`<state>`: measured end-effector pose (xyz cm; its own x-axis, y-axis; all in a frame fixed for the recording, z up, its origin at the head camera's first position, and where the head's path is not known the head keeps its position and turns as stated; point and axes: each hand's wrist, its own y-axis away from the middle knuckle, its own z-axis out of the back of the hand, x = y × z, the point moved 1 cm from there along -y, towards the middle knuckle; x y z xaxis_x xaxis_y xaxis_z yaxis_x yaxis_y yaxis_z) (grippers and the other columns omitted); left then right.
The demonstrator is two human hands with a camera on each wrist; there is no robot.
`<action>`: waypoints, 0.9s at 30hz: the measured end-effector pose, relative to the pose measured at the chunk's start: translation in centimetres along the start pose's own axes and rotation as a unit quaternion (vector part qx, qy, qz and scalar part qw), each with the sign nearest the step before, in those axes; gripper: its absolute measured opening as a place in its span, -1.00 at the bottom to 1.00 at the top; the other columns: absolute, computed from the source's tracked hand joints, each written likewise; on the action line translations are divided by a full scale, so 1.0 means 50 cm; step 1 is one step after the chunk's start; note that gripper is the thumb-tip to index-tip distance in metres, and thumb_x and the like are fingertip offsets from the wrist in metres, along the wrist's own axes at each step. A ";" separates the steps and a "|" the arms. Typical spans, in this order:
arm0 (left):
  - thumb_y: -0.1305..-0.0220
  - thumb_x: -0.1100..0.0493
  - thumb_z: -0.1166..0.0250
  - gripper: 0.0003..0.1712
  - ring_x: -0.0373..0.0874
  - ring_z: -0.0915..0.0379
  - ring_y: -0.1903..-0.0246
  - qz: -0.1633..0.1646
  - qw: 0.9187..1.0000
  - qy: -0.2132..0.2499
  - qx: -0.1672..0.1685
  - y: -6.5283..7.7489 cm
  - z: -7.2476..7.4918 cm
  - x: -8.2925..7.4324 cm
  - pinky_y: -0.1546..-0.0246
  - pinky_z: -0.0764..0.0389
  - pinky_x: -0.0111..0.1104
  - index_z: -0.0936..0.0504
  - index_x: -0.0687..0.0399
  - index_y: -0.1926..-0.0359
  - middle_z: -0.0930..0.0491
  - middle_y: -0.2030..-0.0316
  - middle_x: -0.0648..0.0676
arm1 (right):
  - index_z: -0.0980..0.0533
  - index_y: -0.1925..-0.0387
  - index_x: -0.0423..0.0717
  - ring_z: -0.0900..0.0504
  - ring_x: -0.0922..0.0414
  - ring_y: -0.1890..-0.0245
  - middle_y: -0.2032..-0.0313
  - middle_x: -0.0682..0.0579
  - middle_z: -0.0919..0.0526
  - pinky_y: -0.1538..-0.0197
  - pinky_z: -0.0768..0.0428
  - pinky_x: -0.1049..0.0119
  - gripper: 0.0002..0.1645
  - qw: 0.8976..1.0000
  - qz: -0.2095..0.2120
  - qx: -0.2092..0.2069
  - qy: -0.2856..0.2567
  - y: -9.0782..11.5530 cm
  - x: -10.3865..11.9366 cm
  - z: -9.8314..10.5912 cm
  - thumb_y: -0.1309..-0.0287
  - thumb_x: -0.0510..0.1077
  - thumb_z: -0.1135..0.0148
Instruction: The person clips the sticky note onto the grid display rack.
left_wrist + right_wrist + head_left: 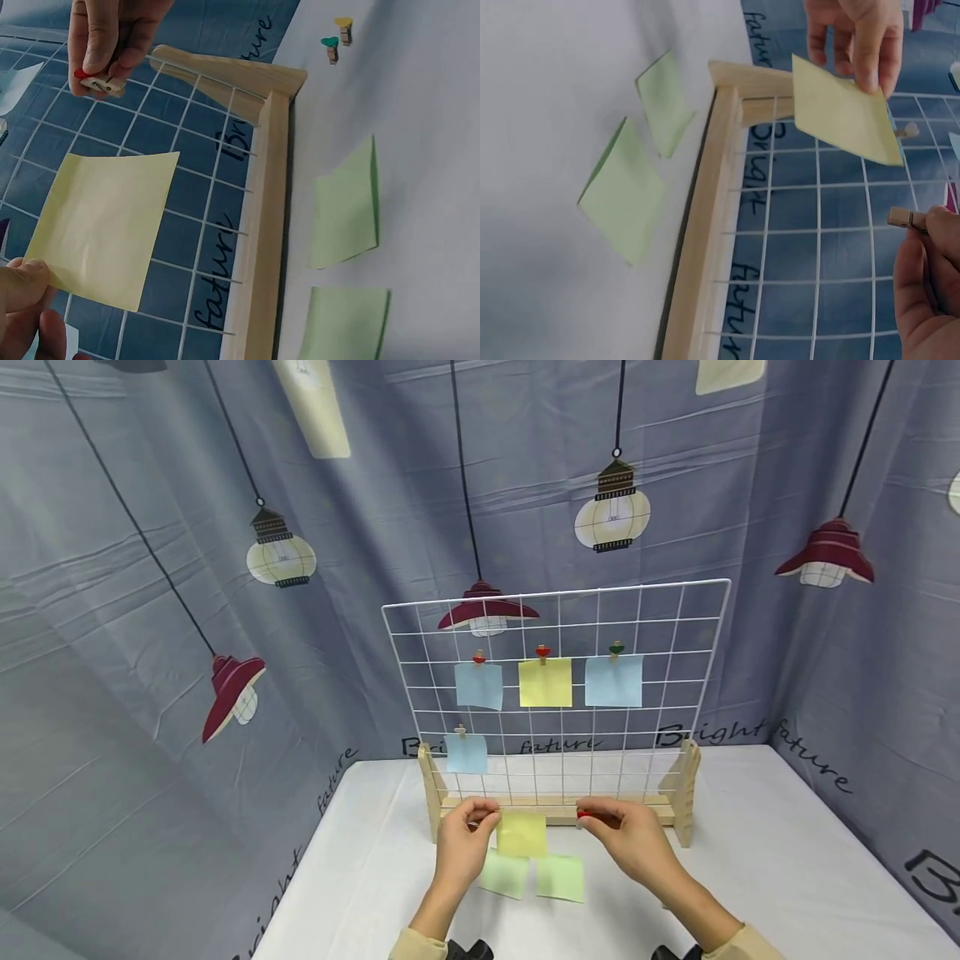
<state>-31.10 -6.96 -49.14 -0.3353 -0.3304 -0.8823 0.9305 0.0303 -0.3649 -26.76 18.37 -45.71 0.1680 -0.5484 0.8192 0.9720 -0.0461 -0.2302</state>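
At lower centre you're seemingly placing the yellow note (522, 836) your left hand (463, 845) pinches; next, bring over the peg (904, 218) your right hand (636, 842) grips.

You've got a blank yellow sticky note (105, 229) pinched by its upper left corner in your left hand (463, 842), slightly bowed. Your right hand (628, 837) has a small wooden clothespin (905, 218) with a red bit, right of the note.

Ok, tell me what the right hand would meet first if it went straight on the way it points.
Most likely the white wire grid, with the clothespin that the right hand pinches probably touching it first; how near they are is hard to judge from these views.
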 end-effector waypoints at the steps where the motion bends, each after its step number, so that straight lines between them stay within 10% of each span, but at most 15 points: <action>1: -0.26 0.27 -0.46 -0.93 -0.25 -0.65 0.32 0.002 1.000 0.002 0.000 -0.005 -0.001 -0.001 0.31 -0.54 -0.49 -0.75 0.00 0.27 -0.81 0.34 -0.04 | -0.74 -0.01 -0.04 -0.78 0.11 0.12 0.09 -0.01 -0.82 0.18 -0.68 0.44 -0.72 1.000 0.003 0.000 -0.004 -0.002 0.004 -0.002 -0.27 -0.21 -0.40; 27: -0.30 0.27 -0.42 -0.93 -0.24 -0.65 0.32 -0.027 0.999 -0.028 -0.014 -0.083 -0.016 -0.030 0.33 -0.53 -0.48 -0.78 0.00 0.26 -0.80 0.34 -0.02 | -0.76 0.06 -0.05 -0.79 0.12 0.16 0.18 0.01 -0.84 0.18 -0.67 0.46 -0.78 0.998 0.040 -0.024 -0.053 -0.065 0.060 -0.034 -0.26 -0.23 -0.41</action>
<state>-34.58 -5.84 -46.52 -0.3756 -0.3839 -0.8435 0.9065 0.0372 -0.4206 -29.72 15.49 -43.40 0.2632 -0.4601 0.8480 0.9465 -0.0469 -0.3192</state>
